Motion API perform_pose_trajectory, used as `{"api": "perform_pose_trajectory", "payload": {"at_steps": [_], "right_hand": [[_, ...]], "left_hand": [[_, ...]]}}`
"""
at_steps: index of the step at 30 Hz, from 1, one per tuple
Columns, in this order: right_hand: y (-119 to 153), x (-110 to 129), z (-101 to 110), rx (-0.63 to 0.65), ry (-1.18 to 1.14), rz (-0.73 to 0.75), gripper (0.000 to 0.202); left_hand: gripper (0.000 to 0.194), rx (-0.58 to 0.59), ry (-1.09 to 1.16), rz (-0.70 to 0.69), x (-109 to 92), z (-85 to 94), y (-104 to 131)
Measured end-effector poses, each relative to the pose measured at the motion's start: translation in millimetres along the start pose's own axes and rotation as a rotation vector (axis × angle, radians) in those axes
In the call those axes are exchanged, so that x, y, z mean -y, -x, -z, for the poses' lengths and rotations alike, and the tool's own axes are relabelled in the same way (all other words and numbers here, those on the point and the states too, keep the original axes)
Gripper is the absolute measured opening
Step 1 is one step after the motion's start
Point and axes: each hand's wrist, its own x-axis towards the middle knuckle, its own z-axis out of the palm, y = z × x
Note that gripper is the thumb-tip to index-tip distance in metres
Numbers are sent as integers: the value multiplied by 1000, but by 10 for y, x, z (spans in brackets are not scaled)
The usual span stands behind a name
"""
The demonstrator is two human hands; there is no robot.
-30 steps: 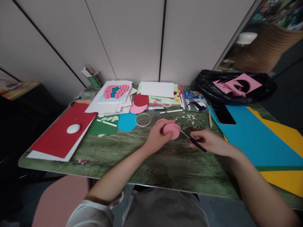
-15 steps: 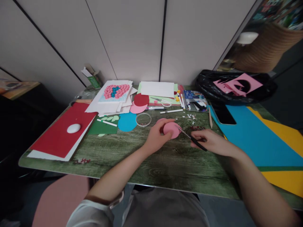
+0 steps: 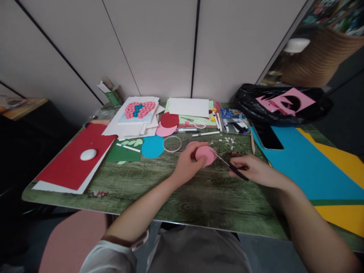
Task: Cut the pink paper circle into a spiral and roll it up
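Green tabletop [image 3: 182, 201], well inside its near edge [image 3: 204, 227], left hand [image 3: 187, 159] pinching pink paper [image 3: 203, 154]; right hand [image 3: 247, 168] gripping scissors [image 3: 238, 173]

- No words, brands or numbers are readable.
- Green box [image 3: 113, 99] at the back left of the counter [image 3: 182, 201]: pale marks on its green side, too small to make out.
- Pen packet [image 3: 231, 115], back right: blue printed front, too blurred to read.

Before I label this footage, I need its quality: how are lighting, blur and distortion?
Head view: lighting looks dim, with small glints on the black bag, deep dark at lower left; same view, the scissors look slightly soft; there too, wall seams slant, converging downward.
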Motion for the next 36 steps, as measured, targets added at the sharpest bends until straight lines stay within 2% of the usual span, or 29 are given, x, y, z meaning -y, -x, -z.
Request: {"api": "perform_pose_trajectory", "payload": {"at_steps": [14, 19, 26, 36], "right_hand": [[0, -25, -7, -8, -30, -20, 41], [-10, -51, -28, -18, 5, 1, 39], [-13, -56, -33, 5, 22, 0, 35], [3, -25, 1, 5, -17, -20, 36]], "left_hand": [[39, -44, 65, 16, -32, -7, -3], [40, -26, 18, 12, -5, -8, 0], [40, 75, -1, -11, 26, -19, 12], [41, 47, 13, 10, 48, -9, 8]]}}
